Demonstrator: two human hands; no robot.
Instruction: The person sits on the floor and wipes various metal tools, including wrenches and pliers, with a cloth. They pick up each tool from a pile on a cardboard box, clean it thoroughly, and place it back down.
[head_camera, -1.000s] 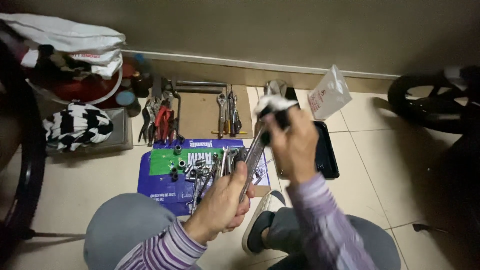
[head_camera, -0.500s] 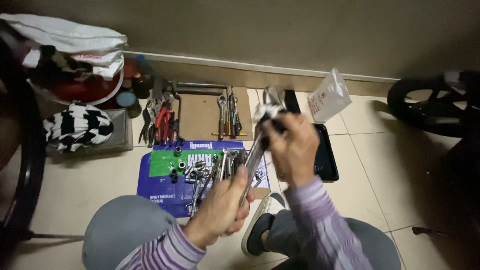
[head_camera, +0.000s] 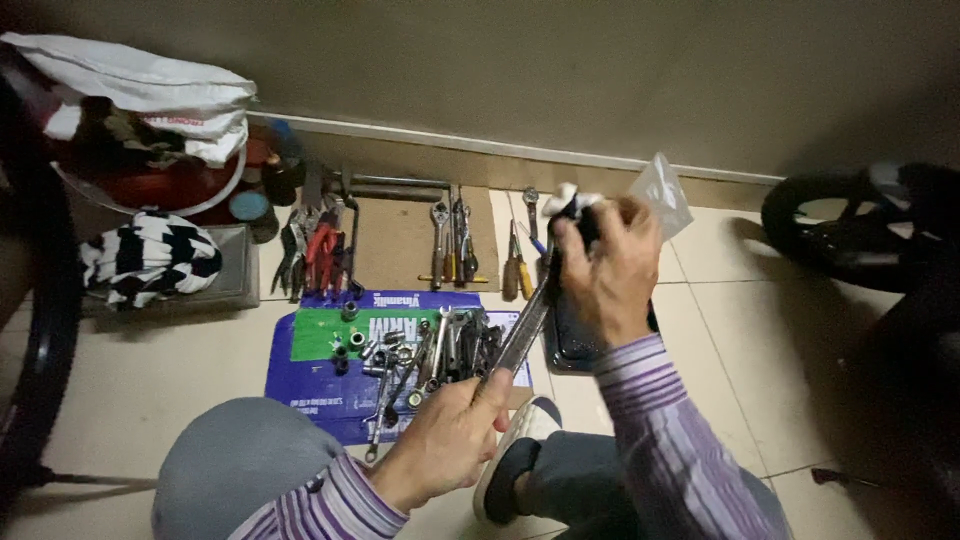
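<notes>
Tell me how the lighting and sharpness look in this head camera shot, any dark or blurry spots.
Head view: light falls on the middle, over the pale tiled floor and the blue mat; the corners and the black wheel on the right sink into shadow; the right hand looks slightly soft, the left hand clearer.

Left hand (head_camera: 455, 435) grip closed low, right hand (head_camera: 605, 265) fisted higher up

A blue and green mat (head_camera: 310, 375) lies on the tiled floor at six o'clock, strewn with sockets and small wrenches (head_camera: 430, 355). Behind it, at twelve, a cardboard sheet (head_camera: 395, 240) is flanked by red-handled pliers (head_camera: 318, 250) and screwdrivers (head_camera: 515, 270). A black-and-white cloth (head_camera: 145, 255) sits at nine o'clock, a black tyre (head_camera: 850, 235) at three.
</notes>
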